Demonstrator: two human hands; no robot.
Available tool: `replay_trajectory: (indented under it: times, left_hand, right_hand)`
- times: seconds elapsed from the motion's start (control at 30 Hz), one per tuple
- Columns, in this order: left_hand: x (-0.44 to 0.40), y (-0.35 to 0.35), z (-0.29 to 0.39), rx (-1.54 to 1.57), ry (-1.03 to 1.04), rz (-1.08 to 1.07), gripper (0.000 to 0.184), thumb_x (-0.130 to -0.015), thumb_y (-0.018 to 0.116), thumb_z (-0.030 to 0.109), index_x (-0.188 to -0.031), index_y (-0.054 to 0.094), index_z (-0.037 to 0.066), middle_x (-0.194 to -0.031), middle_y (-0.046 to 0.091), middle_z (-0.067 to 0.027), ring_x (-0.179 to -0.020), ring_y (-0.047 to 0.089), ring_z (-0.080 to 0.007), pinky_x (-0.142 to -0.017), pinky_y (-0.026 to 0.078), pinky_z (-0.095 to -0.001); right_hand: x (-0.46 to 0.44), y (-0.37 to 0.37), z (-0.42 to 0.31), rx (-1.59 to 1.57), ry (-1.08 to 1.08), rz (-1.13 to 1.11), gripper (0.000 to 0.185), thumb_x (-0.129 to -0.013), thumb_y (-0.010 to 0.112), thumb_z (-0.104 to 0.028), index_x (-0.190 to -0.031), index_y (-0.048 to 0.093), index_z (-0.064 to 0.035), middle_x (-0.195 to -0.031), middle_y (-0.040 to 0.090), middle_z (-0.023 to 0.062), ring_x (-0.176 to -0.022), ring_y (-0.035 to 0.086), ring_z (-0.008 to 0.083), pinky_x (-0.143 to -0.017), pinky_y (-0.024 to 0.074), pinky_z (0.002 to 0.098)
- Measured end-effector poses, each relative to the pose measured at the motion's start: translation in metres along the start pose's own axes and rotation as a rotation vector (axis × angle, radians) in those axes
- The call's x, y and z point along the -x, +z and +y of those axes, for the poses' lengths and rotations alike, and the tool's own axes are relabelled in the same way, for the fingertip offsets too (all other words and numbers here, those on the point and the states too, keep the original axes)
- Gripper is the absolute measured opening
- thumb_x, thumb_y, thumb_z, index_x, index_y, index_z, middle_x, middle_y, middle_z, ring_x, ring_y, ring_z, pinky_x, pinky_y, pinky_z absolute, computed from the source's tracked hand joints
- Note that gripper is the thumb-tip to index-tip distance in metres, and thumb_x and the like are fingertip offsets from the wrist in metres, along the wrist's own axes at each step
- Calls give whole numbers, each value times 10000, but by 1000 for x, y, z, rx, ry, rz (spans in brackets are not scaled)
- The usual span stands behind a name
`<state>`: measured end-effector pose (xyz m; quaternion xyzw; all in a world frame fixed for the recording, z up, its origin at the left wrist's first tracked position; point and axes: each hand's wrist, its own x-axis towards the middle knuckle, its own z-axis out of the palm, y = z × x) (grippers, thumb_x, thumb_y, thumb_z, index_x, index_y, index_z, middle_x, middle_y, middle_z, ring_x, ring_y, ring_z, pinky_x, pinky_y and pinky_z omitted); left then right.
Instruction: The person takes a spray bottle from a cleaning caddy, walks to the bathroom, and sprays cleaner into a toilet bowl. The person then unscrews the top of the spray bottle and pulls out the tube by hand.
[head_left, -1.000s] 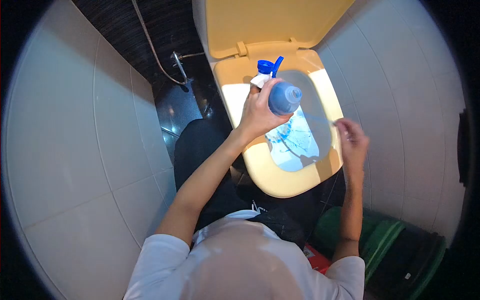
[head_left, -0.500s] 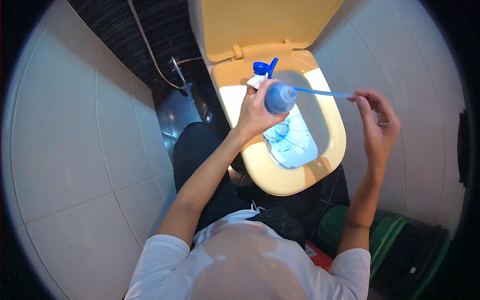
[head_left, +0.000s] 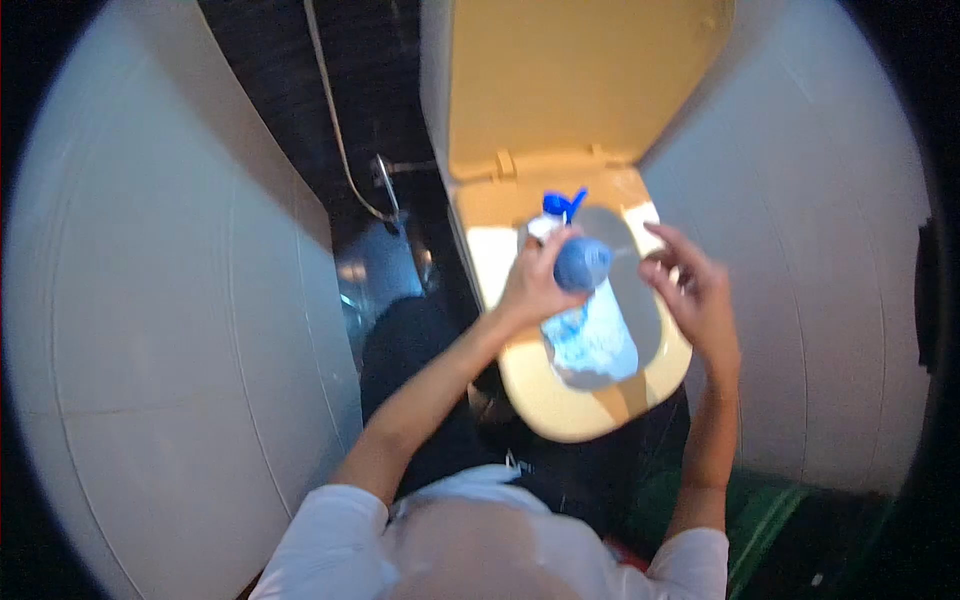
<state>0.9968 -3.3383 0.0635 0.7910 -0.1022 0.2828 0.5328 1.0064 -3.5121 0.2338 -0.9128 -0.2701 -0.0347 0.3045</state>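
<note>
My left hand (head_left: pixel 537 285) is wrapped round a translucent bluish bottle (head_left: pixel 582 263), its neck tipped toward the right, above the toilet bowl. Just behind the bottle, at the same hand, a blue cap (head_left: pixel 560 203) with a raised flap or lever tops a white part; I cannot tell how these join the bottle. Right of the bottle's mouth hovers my right hand (head_left: pixel 690 285), its fingers bent and smeared by motion. A faint pale line spans the gap, and what the fingers hold is unclear. Blue-streaked liquid (head_left: pixel 590 335) shows in the bowl below.
The toilet has a yellowish seat (head_left: pixel 575 415) with its lid (head_left: pixel 590 90) raised. A hose (head_left: pixel 335 110) runs down the dark wall to a metal valve (head_left: pixel 385 180). Tiled walls (head_left: pixel 150 300) stand close on both sides. A dark green striped object (head_left: pixel 770 520) lies low at right.
My right hand has moved left and down toward the bottle's mouth. The thin blue strip seen stretched between them before is now only a faint short line. The view has shifted.
</note>
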Motion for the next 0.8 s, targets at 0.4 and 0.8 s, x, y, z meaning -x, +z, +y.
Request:
replay_trajectory:
  times: [0.4,0.8]
  left_hand:
    - [-68,-107,159,171,-150,-219,785,-590,855,245,-1263,479,96,-1210,564,-111,-1152,509,-270,-961,361,-367]
    - [-159,-186,374,407,-340,-666,763,-646,831,256,-1297,455,123,-1334,429,-91,-1255,365,-329,-1074,265,-402]
  right_hand:
    - [-38,-92,-49,-437,280,-27,272,-854,632,-126,-1104,613,-19,-1004,638,58,-830,566,130,-685,463,260]
    - [-91,-241,-140,-923,265,-752,786,-826,577,-586,-1314,450,17,-1243,557,143,-1201,496,245,-1029,365,355]
